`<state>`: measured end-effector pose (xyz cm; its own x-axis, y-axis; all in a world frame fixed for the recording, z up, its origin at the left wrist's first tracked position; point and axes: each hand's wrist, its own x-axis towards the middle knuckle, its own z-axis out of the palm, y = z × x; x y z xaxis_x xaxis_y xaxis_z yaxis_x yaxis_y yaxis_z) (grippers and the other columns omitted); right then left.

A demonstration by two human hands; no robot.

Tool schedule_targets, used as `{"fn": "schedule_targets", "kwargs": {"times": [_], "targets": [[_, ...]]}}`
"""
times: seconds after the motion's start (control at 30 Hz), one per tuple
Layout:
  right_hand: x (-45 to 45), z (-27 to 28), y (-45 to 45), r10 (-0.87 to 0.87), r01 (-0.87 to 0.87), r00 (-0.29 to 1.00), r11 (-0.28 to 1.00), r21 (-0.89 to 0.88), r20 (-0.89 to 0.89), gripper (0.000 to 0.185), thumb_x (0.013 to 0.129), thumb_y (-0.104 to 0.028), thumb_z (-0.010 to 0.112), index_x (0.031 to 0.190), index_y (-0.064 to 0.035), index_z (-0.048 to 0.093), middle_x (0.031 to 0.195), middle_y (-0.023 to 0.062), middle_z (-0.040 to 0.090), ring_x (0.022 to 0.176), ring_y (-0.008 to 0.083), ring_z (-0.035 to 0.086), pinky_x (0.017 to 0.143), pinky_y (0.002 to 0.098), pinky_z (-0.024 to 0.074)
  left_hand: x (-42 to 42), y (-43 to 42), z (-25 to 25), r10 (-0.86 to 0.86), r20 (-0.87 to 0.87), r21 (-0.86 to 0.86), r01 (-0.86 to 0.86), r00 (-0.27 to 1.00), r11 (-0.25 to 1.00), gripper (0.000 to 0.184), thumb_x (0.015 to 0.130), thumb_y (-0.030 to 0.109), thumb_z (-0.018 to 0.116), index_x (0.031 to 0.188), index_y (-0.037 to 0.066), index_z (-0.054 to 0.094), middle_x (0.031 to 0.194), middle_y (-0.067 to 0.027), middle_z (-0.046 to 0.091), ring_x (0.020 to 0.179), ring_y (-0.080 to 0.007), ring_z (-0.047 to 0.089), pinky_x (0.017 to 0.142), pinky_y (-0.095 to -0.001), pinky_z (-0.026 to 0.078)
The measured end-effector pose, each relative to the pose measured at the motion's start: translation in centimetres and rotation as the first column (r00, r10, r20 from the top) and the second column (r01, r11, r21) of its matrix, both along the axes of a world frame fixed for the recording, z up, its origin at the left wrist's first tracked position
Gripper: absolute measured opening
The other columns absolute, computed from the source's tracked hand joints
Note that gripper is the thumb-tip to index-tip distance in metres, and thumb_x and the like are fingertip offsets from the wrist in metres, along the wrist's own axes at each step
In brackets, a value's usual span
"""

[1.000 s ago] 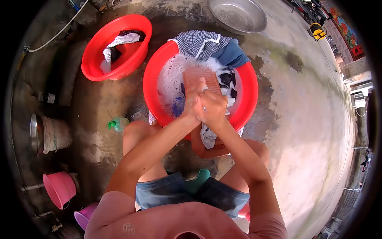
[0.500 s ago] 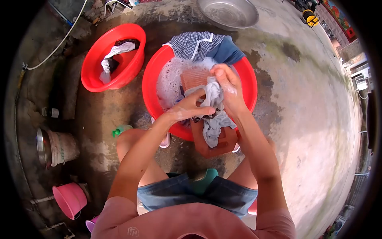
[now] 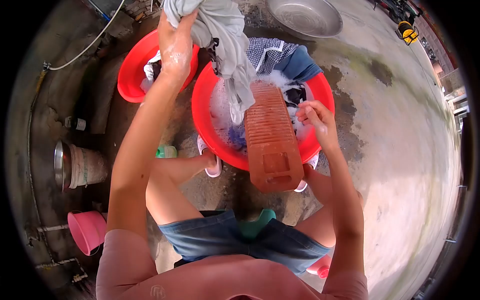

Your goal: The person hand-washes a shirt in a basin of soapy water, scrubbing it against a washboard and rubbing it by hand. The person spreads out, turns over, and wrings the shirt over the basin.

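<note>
My left hand [image 3: 176, 45] is raised at the upper left, closed on a wet light-grey garment [image 3: 227, 55] that hangs over the soapy red basin [image 3: 201, 100]. A dark frilly strip shows along its edge. My right hand [image 3: 319, 119] is over the basin's right rim, fingers loosely apart, nothing visible in it. Its fingertips are near a black cloth [image 3: 296, 95] in the suds; whether they touch it I cannot tell. A brown washboard [image 3: 271, 127] slants from the water over the near rim. A checked garment [image 3: 270, 52] and blue denim [image 3: 300, 65] drape across the far rim.
Another red basin [image 3: 129, 75] with dark and white cloth stands at the left, partly behind my arm. A metal basin [image 3: 312, 20] lies beyond. Buckets, one whitish [image 3: 89, 166] and one pink [image 3: 86, 231], stand left. A green bottle [image 3: 166, 151] is near my leg.
My left hand has lifted the grey garment off the washboard, up and to the left. My right hand has let go of it and moved right and down. The washboard is now uncovered.
</note>
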<state>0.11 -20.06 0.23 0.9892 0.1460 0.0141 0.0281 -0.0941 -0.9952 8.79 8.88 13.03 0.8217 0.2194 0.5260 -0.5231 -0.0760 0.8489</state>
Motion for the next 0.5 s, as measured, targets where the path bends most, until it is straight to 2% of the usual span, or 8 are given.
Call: {"fn": "schedule_targets", "kwargs": {"times": [0.1,0.13,0.17,0.2,0.27,0.3,0.37,0.5], "targets": [[-1.7,-1.7,-1.2,0.057,-0.064,0.997,0.988,-0.138,-0.051,0.018,0.089,-0.015,0.048,0.093,0.0002,0.058,0.078,0.0054,0.061,0.072,0.0114,0.058,0.065,0.0236,0.0451,0.6,2.4,-11.1,0.263,0.220,0.402,-0.333,0.939,0.853,0.039,0.072,0.002,0.058,0.109,-0.004,0.047,0.112,-0.0191,0.052,0.102,-0.0319,0.052,0.086,-0.0356,0.042],[-2.1,-2.9,-1.5,0.080,-0.085,0.996,0.982,-0.166,-0.039,0.017,0.088,-0.014,0.049,0.091,0.0009,0.058,0.076,0.0055,0.061,0.071,0.0111,0.058,0.065,0.0239,0.0456,-0.2,2.4,-15.2,0.325,0.375,0.671,-0.496,0.868,0.551,0.042,0.065,-0.001,0.058,0.106,-0.001,0.049,0.114,-0.0196,0.048,0.103,-0.0365,0.050,0.083,-0.0388,0.044],[-2.5,-3.1,-1.6,0.087,-0.102,0.993,0.968,-0.230,-0.075,0.015,0.087,-0.012,0.050,0.090,0.0011,0.058,0.075,0.0068,0.061,0.070,0.0120,0.059,0.065,0.0246,0.0462,-0.6,2.4,-18.0,0.205,0.063,0.803,-0.172,0.977,0.571,0.043,0.063,-0.003,0.055,0.106,0.005,0.049,0.118,-0.0158,0.046,0.107,-0.0369,0.046,0.081,-0.0411,0.044],[-2.7,-3.1,-1.6,0.095,-0.125,0.989,0.948,-0.291,-0.114,0.013,0.086,-0.010,0.051,0.089,0.0013,0.058,0.075,0.0082,0.061,0.070,0.0129,0.059,0.064,0.0253,0.0468,-0.4,2.8,-22.5,0.161,-0.161,0.827,0.044,0.974,0.560,0.041,0.064,-0.005,0.051,0.105,0.004,0.048,0.115,-0.0157,0.048,0.104,-0.0383,0.047,0.082,-0.0400,0.043],[-2.5,-3.8,-1.6,0.118,-0.166,0.984,0.886,-0.433,-0.135,0.010,0.084,-0.007,0.054,0.088,0.0005,0.058,0.075,0.0107,0.061,0.067,0.0164,0.061,0.062,0.0263,0.0478,0.7,4.2,-33.7,0.167,-0.300,0.870,0.197,0.939,0.451,0.048,0.064,-0.008,0.048,0.109,0.008,0.051,0.124,-0.0110,0.045,0.109,-0.0329,0.047,0.089,-0.0377,0.041],[-1.8,-3.5,-1.2,0.149,-0.198,0.979,0.870,-0.452,-0.143,0.009,0.083,-0.007,0.054,0.087,0.0002,0.059,0.074,0.0113,0.061,0.066,0.0182,0.061,0.061,0.0269,0.0478,1.4,4.8,-38.6,0.250,-0.328,0.926,0.258,0.911,0.278,0.047,0.064,-0.003,0.053,0.110,0.011,0.054,0.127,-0.0104,0.044,0.116,-0.0288,0.044,0.096,-0.0380,0.036],[-0.9,-2.9,-0.5,0.177,-0.240,0.969,0.843,-0.481,-0.173,0.007,0.082,-0.006,0.056,0.085,-0.0005,0.059,0.073,0.0112,0.060,0.064,0.0213,0.060,0.058,0.0282,0.0474,1.4,4.4,-44.3,0.358,-0.270,0.956,0.206,0.894,0.209,0.051,0.066,0.007,0.061,0.115,0.021,0.052,0.130,-0.0115,0.041,0.123,-0.0294,0.036,0.096,-0.0639,0.016],[0.5,-3.3,0.2,0.180,-0.286,0.951,0.816,-0.502,-0.250,0.004,0.077,-0.005,0.060,0.080,-0.0026,0.061,0.070,0.0093,0.060,0.062,0.0247,0.059,0.058,0.0316,0.0464,4.1,3.0,-50.7,0.448,-0.385,0.919,0.378,0.807,0.110,0.051,0.068,0.015,0.061,0.118,0.016,0.048,0.129,-0.0136,0.042,0.121,-0.0282,0.038,0.096,-0.0540,0.023]]}}
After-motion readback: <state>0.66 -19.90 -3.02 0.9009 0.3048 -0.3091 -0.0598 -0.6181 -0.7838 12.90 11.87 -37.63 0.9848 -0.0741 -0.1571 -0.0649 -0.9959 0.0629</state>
